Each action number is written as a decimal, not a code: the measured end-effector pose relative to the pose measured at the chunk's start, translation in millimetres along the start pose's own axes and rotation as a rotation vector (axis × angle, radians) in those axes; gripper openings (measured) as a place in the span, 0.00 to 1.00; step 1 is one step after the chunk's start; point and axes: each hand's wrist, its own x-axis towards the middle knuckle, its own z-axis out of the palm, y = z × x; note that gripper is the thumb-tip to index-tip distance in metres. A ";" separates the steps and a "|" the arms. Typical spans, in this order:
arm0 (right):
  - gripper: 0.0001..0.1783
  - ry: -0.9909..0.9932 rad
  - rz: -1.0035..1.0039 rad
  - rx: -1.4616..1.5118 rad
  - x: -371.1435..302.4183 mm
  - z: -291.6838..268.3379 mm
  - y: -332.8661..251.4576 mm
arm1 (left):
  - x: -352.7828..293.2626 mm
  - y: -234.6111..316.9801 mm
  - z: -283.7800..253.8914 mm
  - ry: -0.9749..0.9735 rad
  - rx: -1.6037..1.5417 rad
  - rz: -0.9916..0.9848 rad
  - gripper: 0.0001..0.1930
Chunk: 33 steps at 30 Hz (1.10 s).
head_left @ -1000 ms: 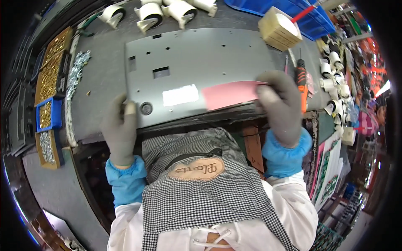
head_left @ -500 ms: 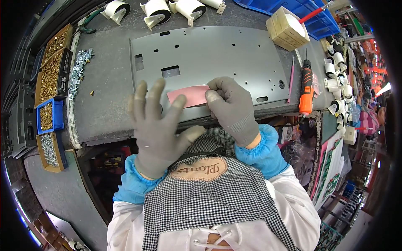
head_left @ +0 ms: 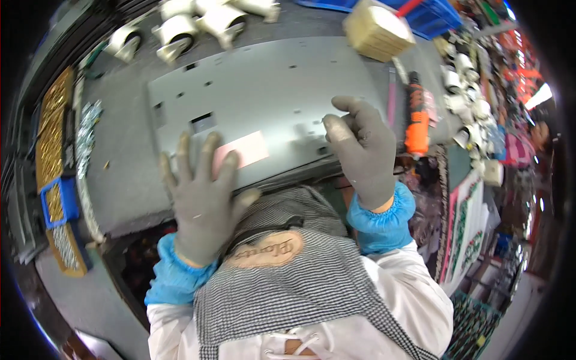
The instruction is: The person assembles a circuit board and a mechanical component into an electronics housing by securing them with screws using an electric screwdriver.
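Item, one grey metal plate (head_left: 252, 84): we find it flat on the workbench (head_left: 129, 150), pierced with holes and one rectangular cut-out.

Item, one pink slip (head_left: 252, 148): it appears to lie on the plate, near the edge toward us, right of the left fingertips.

Item, left hand (head_left: 204, 213), gloved: fingers spread, palm down, one overlapping the slip's left end; whether it presses there, we cannot tell.

Item, right hand (head_left: 369, 156), gloved: thumb and forefinger curled with a gap between, over the plate's right part; we see nothing pinched.

Item, one orange-and-black power driver (head_left: 416, 120): right of the plate.

Item, white casters (head_left: 175, 37): beyond its far edge.

Step, in our judgement: placing the slip on the plate. The next move seems to call for light, flat fingertips and a steady slip.
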 end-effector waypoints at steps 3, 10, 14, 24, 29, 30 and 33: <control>0.16 0.250 -0.042 -0.038 23.0 -49.0 17.7 | -0.8 -1.1 4.6 0.021 0.086 0.027 0.33; 0.23 0.108 0.014 -0.802 106.8 -115.7 86.2 | 0.9 -3.9 4.5 0.031 0.157 0.114 0.34; 0.30 -0.239 0.176 -1.086 125.1 -97.2 102.0 | -2.4 -3.9 4.2 0.023 0.132 0.088 0.32; 0.16 0.018 -0.001 -0.273 81.2 -154.7 33.8 | -0.3 -14.8 8.0 0.066 -0.078 0.052 0.41; 0.18 -0.062 -0.408 0.309 40.7 -93.5 7.7 | -15.4 -15.2 25.7 0.327 -0.222 -0.045 0.41; 0.15 -0.148 -0.410 0.398 35.2 -67.8 3.6 | -20.6 -13.4 26.5 0.328 -0.216 -0.065 0.41; 0.11 -0.314 -0.395 0.299 20.5 -19.0 -9.9 | -23.6 -11.0 22.9 0.267 -0.174 -0.111 0.36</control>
